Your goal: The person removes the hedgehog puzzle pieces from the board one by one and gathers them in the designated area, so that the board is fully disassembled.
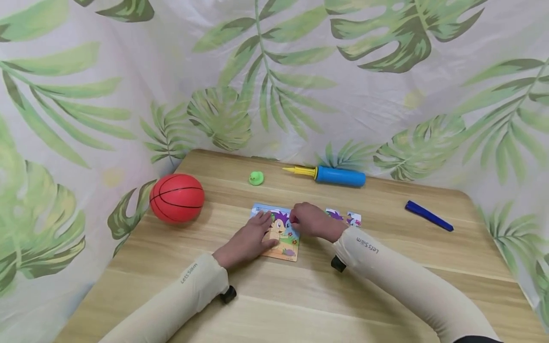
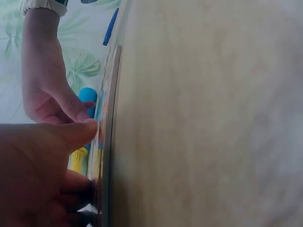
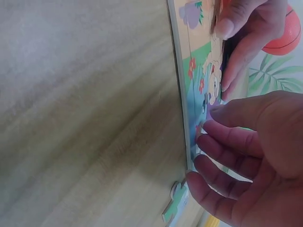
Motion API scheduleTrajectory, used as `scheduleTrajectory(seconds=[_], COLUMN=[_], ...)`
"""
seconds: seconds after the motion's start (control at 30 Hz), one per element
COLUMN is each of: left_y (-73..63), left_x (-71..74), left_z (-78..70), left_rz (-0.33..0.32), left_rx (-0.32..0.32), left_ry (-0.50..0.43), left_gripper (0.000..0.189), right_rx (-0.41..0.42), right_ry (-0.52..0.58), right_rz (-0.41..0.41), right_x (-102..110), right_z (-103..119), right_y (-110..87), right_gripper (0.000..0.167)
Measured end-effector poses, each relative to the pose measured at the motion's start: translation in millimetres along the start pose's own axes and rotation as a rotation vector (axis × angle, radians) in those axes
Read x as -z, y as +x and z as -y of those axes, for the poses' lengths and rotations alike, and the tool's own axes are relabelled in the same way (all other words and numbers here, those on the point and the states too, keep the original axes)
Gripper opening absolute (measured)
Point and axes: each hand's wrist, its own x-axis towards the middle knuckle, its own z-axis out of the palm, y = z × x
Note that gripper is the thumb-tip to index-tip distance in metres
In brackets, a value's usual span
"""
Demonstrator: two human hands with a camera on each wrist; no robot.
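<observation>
A colourful hedgehog picture puzzle (image 1: pixel 284 242) lies flat in the middle of the wooden table (image 1: pixel 300 295). My left hand (image 1: pixel 249 240) rests on its left half with straight fingers, and its thumb (image 2: pixel 71 135) presses the board's edge. My right hand (image 1: pixel 310 221) hovers over the puzzle's upper right corner. Its bent fingertips (image 3: pixel 204 128) touch the puzzle (image 3: pixel 194 71) surface close to the edge. No piece shows between those fingers. Two loose puzzle pieces (image 1: pixel 344 217) lie just right of the board, partly behind my right hand.
A red basketball (image 1: pixel 177 198) sits at the left. A small green duck (image 1: pixel 256 178) and a blue pump with a yellow nozzle (image 1: pixel 334 175) lie at the back. A blue pen (image 1: pixel 429 216) lies on the right. Leaf-print cloth surrounds the table.
</observation>
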Motion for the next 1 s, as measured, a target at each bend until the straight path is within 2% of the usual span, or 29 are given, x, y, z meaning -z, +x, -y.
scheduleTrajectory(seconds=[0.13,0.27,0.5,0.77,0.9,1.0], left_y=[0.4,-0.5,-0.6,-0.8,-1.4,-1.2], left_x=[-0.1,0.6,-0.5,-2.5,-1.9,-2.5], left_z=[-0.6,-1.6,-2.6,-3.6,-4.4,-4.4], left_rz=[-0.02,-0.018,-0.03,-0.032,-0.027,-0.021], left_rx=[0.003,0.003,-0.003,0.0,0.005,0.015], left_ry=[0.012,0.02,0.012,0.028,0.022,0.021], left_gripper=[0.077,0.078,0.081,0.082,0.082,0.082], right_rx=[0.011,0.003,-0.019,0.032,0.048,0.004], right_ry=[0.007,0.017,0.01,-0.024,0.01,0.073], right_rz=[-0.016,-0.015,-0.026,-0.062,-0.049,-0.025], right_x=[-1.4,-2.2,-0.9,-6.6,-7.3,-7.3], right_z=[0.3,2.0,11.0,18.9,20.1,17.6], right_y=[1.0,-0.2,-5.6,-14.1,-15.0,-12.2], right_gripper=[0.011,0.006,0.013,0.008,0.006,0.012])
